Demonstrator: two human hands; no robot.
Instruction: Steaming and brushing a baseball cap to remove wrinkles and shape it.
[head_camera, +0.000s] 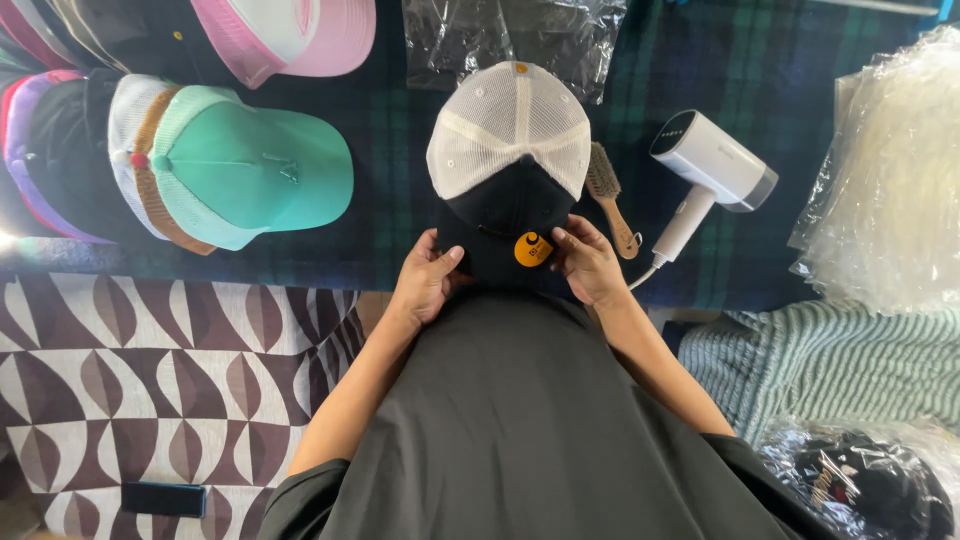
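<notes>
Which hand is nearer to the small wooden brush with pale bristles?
The right hand. It grips the black cap brim just left of and below the wooden brush; the left hand holds the brim's far side.

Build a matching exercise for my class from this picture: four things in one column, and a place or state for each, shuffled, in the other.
Things
1. dark cap with white mesh back
2. mint green cap
3. wooden brush
4. white handheld steamer

Places or states
A. lies far left, on a stack of caps
B. held at its brim by the left hand and right hand
C. rightmost of the four, cord trailing from its handle
D. lies between the held cap and the steamer

Pairs: 1-B, 2-A, 3-D, 4-C
</notes>
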